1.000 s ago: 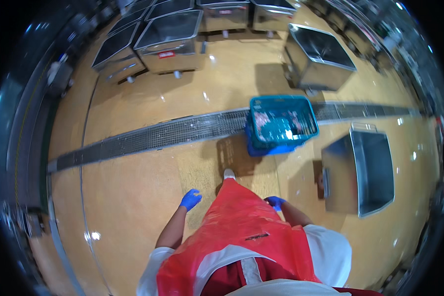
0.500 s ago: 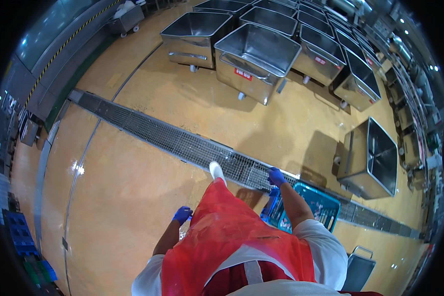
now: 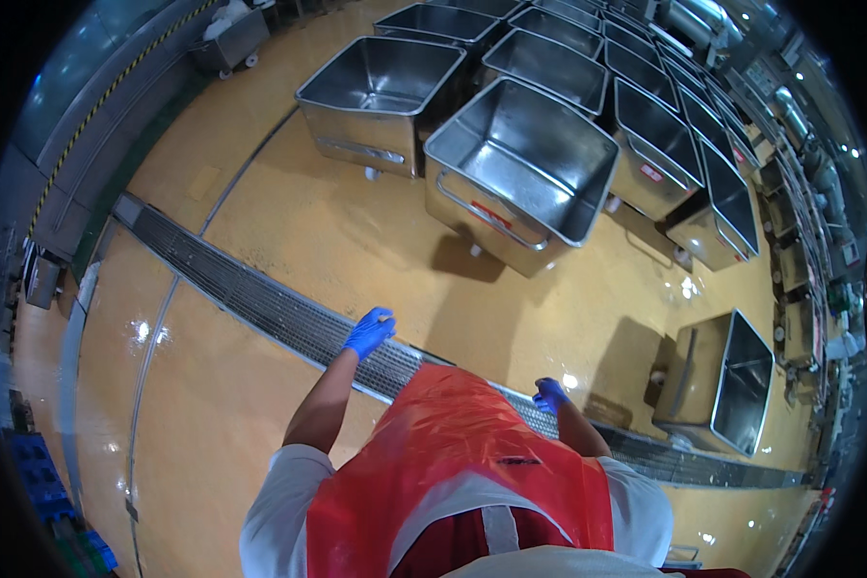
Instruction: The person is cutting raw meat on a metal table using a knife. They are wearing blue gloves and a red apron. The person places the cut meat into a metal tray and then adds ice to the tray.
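My left hand [image 3: 371, 333], in a blue glove, is stretched forward above the floor grating [image 3: 260, 306]. Its fingers are loosely bent and apart, with nothing in them. Lower on the right, beside my red apron [image 3: 482, 424], hangs my right hand [image 3: 550, 395], also in a blue glove. Its fingers are curled in, and no object shows in them. Ahead of both hands stands a deep steel tub cart [image 3: 520, 154] with a bar handle and a red label on its near side. Neither hand touches the cart.
More steel carts [image 3: 380, 77] stand in rows behind. A separate steel cart [image 3: 718, 380] is at the right, just beyond the grating. Blue crates [image 3: 39, 472] lie at the far left. A wall with a striped yellow-black band [image 3: 87, 120] runs along the left.
I have moved forward, so the steel carts are nearer. My left hand has swung forward and up. The turquoise crate beside my right arm and my white boot have gone out of view.
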The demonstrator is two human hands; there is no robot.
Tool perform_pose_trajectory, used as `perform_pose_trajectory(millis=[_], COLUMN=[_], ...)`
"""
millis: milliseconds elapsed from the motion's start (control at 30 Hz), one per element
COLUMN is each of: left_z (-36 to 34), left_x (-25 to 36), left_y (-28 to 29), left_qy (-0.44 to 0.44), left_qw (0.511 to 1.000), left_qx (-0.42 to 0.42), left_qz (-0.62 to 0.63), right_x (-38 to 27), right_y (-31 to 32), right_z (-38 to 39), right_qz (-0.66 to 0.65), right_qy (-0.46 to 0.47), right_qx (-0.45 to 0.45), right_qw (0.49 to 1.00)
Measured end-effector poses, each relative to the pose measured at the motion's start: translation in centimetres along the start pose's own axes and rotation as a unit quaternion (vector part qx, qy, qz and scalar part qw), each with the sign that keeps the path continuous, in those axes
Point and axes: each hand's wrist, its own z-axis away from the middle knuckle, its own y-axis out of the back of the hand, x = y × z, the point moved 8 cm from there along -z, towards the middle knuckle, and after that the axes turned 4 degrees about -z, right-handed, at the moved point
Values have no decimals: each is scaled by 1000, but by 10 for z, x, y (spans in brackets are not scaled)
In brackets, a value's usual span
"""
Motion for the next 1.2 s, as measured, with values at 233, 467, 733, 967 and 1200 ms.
perform_pose_trajectory(millis=[233, 467, 733, 967, 1200], left_z=[-92, 32, 59, 63, 175], left_x=[43, -70, -27, 8, -16], left_y=[85, 176, 104, 7, -150], left_qy=[-31, 345, 481, 417, 509], left_qw=[980, 905, 773, 771, 670], left_qx=[61, 245, 375, 404, 466], left_qz=[-187, -33, 175, 263, 275], right_x=[-214, -551, -925, -938, -874], right_y=[-193, -438, -499, -505, -482], right_z=[-142, -209, -193, -217, -263], right_qz=[348, 513, 494, 514, 568], right_qy=[116, 433, 616, 616, 591], right_qx=[-231, -410, 136, 106, 65], right_qw=[901, 618, 599, 587, 569])
